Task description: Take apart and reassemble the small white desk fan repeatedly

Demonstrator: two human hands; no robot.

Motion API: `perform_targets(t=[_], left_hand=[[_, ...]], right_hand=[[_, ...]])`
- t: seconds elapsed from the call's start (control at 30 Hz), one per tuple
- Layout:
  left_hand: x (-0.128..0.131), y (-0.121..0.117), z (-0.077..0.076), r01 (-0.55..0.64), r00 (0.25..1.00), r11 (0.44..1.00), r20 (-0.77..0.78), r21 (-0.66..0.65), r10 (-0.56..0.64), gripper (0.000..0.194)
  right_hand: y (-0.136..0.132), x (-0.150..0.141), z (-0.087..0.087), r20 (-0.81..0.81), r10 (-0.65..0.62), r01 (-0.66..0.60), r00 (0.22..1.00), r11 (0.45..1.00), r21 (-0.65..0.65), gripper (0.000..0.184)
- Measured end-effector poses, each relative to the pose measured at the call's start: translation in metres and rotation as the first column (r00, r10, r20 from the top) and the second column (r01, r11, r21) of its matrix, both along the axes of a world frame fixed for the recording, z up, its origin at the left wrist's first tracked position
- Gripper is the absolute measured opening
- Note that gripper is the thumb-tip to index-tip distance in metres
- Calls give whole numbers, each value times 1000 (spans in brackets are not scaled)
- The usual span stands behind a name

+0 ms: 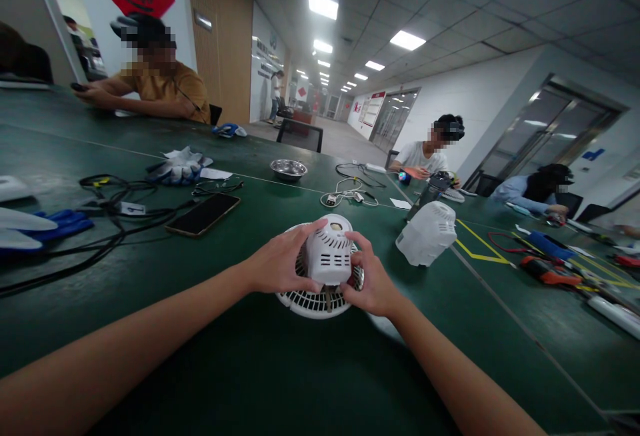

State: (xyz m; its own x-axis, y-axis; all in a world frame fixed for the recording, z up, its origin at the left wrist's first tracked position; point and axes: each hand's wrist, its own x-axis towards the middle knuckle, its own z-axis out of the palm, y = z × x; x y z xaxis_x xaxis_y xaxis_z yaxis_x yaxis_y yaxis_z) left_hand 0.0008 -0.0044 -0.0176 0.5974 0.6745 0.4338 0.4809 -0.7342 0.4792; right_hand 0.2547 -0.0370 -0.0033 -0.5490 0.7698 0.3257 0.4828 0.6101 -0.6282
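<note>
A white slotted motor cover (pixel 329 259) sits over the middle of a round white fan grille (pixel 320 308) that lies on the green table in front of me. My left hand (pixel 286 259) grips the cover's left side, thumb low and fingers near its top. On the other side my right hand (pixel 373 283) holds the cover with its fingers and thumb curled against it. Part of the grille is hidden under the cover and my hands. To the right stands a whitish, translucent plastic housing (pixel 427 235), apart from my hands.
A phone (pixel 204 214), black cables (pixel 125 239) and gloves (pixel 180 166) lie to the left. Beyond the fan are a metal bowl (pixel 289 169) and a white cable (pixel 350 195). An orange-black tool (pixel 550 272) lies at the right. Several people sit around the table.
</note>
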Motion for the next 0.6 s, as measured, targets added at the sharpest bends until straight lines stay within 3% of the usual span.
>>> perform_targets(t=[0.1,0.27,0.4,0.47,0.6], left_hand=[[2,2,-3,-35,999,999,-8,35,35,117],[4,2,-6,-87,995,989,-34,120,92,91],[2,3,-10,-74,997,984,20,162,72,80],[1,5,-12,-115,993,983,51,145,108,74],[-3,16,-20,-296,951,955,105,33,292,59]], right_hand=[[3,3,-2,21,-6,5,1000,998,69,91],[10,4,-12,6,-165,162,986,974,161,100],[14,6,-15,-34,-223,224,974,939,261,94],[18,9,-15,-51,-238,242,970,932,268,88],[25,17,-13,-33,-268,269,963,938,218,86]])
